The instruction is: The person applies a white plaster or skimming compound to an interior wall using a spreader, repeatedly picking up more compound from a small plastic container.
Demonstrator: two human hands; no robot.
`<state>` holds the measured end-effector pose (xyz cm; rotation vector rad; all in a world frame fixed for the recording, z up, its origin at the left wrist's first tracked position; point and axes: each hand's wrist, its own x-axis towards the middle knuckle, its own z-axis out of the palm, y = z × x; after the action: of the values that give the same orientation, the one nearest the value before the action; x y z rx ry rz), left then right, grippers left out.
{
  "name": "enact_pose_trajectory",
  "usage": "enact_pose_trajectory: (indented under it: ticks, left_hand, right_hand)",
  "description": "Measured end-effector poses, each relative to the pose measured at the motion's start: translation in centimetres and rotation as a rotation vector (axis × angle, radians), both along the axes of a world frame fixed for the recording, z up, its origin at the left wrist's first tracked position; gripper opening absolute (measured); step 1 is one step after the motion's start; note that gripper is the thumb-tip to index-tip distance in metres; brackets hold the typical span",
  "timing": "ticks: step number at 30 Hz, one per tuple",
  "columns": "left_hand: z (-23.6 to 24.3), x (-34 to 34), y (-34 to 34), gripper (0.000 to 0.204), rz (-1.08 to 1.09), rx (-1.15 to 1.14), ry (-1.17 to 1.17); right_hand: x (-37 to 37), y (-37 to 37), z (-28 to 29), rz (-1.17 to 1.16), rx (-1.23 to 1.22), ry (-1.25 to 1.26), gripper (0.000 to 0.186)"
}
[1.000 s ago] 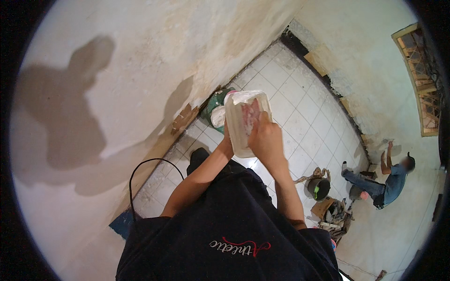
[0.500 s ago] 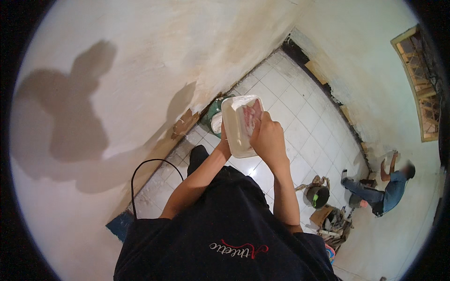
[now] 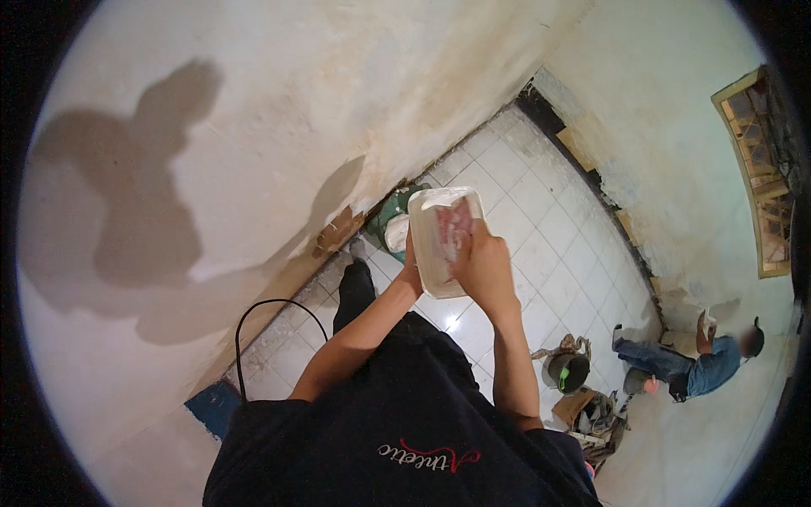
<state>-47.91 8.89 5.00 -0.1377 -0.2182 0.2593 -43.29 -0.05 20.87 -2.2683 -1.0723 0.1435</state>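
Observation:
In front of my body I hold a white rectangular plastic tub, tilted so that its inside faces me. My left hand is closed on its left side, with most of the fingers hidden behind it. Inside the tub is a reddish, flat spreader smeared with white paste. My right hand grips the lower part of this spreader, back of the hand toward me. Just beyond the tub, a green sack with white material in its mouth stands on the floor by the wall.
A stained wall rises close on my left. On the tiled floor at right stand a dark bucket and a box of rags. A co-worker is by the right wall, below a window. A black cable loops at left.
The tub and both hands sit slightly lower and farther right in view, as the whole view has shifted. The spreader has tilted a little inside the tub. The co-worker's arm has changed position.

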Motion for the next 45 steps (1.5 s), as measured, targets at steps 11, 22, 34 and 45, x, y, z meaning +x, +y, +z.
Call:
enact_pose_trajectory:
  ticks: [11,22,34,45]
  left_hand:
    - [1.2,0.2,1.0,0.050,-0.028,0.122,0.218]
    - [2.0,-0.7,2.7,0.049,-0.026,0.064,0.069]
    - [1.8,-1.5,2.8,0.043,0.007,0.012,0.053]
    - [0.0,-2.0,3.8,0.048,0.026,-0.033,-0.055]
  right_hand:
    - [0.9,0.3,0.3,-0.035,-0.051,-0.024,0.009]
    - [-1.1,1.7,0.7,-0.051,0.030,0.009,0.012]
    - [-1.0,2.8,1.9,0.009,0.039,0.003,0.013]
    - [-1.7,3.8,0.1,0.008,0.017,-0.006,0.013]
